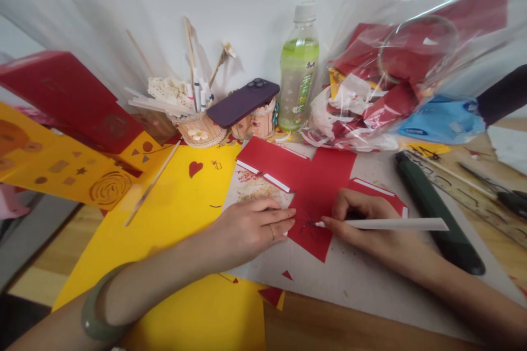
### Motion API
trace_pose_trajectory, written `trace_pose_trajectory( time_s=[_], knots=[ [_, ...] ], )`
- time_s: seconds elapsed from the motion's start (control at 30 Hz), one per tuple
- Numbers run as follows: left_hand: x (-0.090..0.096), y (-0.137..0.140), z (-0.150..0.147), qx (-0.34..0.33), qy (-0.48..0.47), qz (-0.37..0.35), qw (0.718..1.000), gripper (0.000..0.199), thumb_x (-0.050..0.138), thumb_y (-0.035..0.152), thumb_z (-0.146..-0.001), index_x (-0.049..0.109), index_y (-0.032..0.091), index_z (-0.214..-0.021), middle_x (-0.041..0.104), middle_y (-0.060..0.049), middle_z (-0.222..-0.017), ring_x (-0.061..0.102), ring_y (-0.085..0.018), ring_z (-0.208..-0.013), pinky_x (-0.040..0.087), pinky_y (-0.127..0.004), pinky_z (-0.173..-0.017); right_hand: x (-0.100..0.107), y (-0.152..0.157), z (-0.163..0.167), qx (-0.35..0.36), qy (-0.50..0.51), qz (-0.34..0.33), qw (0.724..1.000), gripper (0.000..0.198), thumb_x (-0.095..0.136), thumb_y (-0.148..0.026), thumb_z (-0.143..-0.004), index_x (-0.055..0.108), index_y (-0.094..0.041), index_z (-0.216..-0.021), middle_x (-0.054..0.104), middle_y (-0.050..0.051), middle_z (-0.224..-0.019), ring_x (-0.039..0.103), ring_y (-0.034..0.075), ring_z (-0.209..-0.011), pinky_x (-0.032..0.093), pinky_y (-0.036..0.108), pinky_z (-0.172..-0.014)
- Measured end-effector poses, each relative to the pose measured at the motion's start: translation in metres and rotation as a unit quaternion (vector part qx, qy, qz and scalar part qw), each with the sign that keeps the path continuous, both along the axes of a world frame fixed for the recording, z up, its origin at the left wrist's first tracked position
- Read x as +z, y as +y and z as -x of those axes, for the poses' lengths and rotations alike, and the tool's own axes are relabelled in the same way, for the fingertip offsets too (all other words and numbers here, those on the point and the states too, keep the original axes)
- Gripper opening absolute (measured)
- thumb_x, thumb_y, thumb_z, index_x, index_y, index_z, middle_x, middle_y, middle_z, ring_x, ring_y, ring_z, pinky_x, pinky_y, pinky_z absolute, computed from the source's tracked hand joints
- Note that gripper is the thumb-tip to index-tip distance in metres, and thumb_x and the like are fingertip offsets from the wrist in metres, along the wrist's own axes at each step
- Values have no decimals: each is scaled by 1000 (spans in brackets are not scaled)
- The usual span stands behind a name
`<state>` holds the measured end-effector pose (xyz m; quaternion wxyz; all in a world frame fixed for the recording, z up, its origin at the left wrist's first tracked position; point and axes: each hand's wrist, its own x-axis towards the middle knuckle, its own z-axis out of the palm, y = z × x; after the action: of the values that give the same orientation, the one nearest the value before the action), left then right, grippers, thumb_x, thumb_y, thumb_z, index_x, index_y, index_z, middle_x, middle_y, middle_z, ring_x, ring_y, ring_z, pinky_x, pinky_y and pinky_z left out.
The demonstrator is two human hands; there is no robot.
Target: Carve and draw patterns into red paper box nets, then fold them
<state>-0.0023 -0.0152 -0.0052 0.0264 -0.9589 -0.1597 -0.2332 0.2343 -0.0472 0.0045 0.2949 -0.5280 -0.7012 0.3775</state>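
A red card cut-out with flaps and white strips along some edges lies on a grey board. My left hand rests with fingers stretched out at the left edge of its lower flap. In my right hand is a slim white pen-like tool, pinched between thumb and fingers. Its tip meets or hovers just over dark marks on the lower flap; contact cannot be made out. The exact kind of tool is unclear.
Yellow card covers the left side. Behind stand a drink bottle, a phone on a small pot and a pot of pens. Right of my hand lie a dark green tool and scissors. A red-and-yellow box stands left.
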Motion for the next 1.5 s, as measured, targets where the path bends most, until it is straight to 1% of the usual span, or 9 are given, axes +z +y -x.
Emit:
trace_pose_trajectory(
  time_s=[0.17, 0.3, 0.43, 0.6, 0.77, 0.93, 1.2, 1.33, 1.5],
  knots=[
    [0, 0, 1, -2, -4, 3, 1000, 23, 49, 23, -92, 66, 12, -102, 68, -3, -107, 61, -16, -93, 55, -27, -80, 2, 0, 1, 0, -4, 2, 1000, 25, 57, -28, -79, 42, -21, -60, 48, -3, -57, 42, 11, -53, 33, 23, -48],
    [1, 0, -1, -3, -4, 1, 1000, 23, 49, 23, -92, 66, 12, -101, 68, -2, -106, 60, -16, -93, 56, -27, -80, 4, -1, 0, -9, -7, -2, 1000, 23, 56, -24, -77, 40, -21, -60, 46, -4, -56, 40, 11, -52, 32, 23, -47],
    [1, 0, -1, -5, -3, 9, 1000, 22, 50, 22, -91, 66, 10, -101, 68, -3, -106, 60, -16, -93, 55, -26, -80, 3, -1, -2, -12, -11, -4, 1000, 23, 53, -21, -77, 38, -21, -59, 44, -4, -55, 39, 11, -52, 31, 23, -47],
    [0, 0, 0, -2, -6, 9, 1000, 23, 48, 22, -92, 65, 11, -103, 68, -4, -107, 60, -15, -94, 54, -27, -81, 4, -2, -4, -16, -9, -13, 1000, 24, 52, -22, -76, 36, -22, -58, 41, -5, -54, 37, 10, -50, 29, 22, -45],
    [0, 0, 0, -1, -11, 5, 1000, 22, 50, 22, -91, 66, 11, -102, 68, -3, -107, 60, -16, -93, 55, -27, -81, 4, -1, -3, -34, -12, -21, 999, 25, 51, -23, -75, 34, -22, -57, 39, -5, -52, 35, 10, -49, 28, 23, -44],
    [-1, -1, -1, 4, -8, 7, 1000, 23, 49, 24, -92, 66, 13, -102, 68, -2, -107, 60, -15, -93, 55, -26, -80, 5, -1, -4, -57, 5, -38, 998, 25, 52, -22, -74, 36, -22, -55, 40, -5, -51, 37, 11, -49, 29, 22, -43],
    [0, 0, -1, -5, -15, 1, 1000, 23, 47, 23, -93, 66, 12, -100, 69, -2, -106, 60, -15, -93, 55, -26, -81, -1, -1, -2, -13, 8, -30, 999, 25, 59, -26, -78, 43, -21, -60, 49, -3, -57, 43, 11, -52, 34, 22, -47],
    [1, 0, 0, -5, -6, 4, 1000, 23, 47, 23, -93, 65, 13, -101, 68, -3, -107, 60, -15, -94, 54, -26, -82, -2, -1, -3, -3, 3, -30, 1000, 25, 59, -29, -79, 43, -21, -61, 50, -3, -57, 43, 11, -52, 34, 22, -46],
    [-3, 1, 1, -6, -2, 7, 1000, 22, 49, 23, -92, 64, 13, -104, 67, -3, -110, 59, -16, -96, 54, -27, -83, -2, -1, -2, 4, -9, -23, 1000, 25, 59, -31, -80, 44, -21, -62, 51, -3, -58, 44, 11, -53, 34, 22, -47]
  ],
)
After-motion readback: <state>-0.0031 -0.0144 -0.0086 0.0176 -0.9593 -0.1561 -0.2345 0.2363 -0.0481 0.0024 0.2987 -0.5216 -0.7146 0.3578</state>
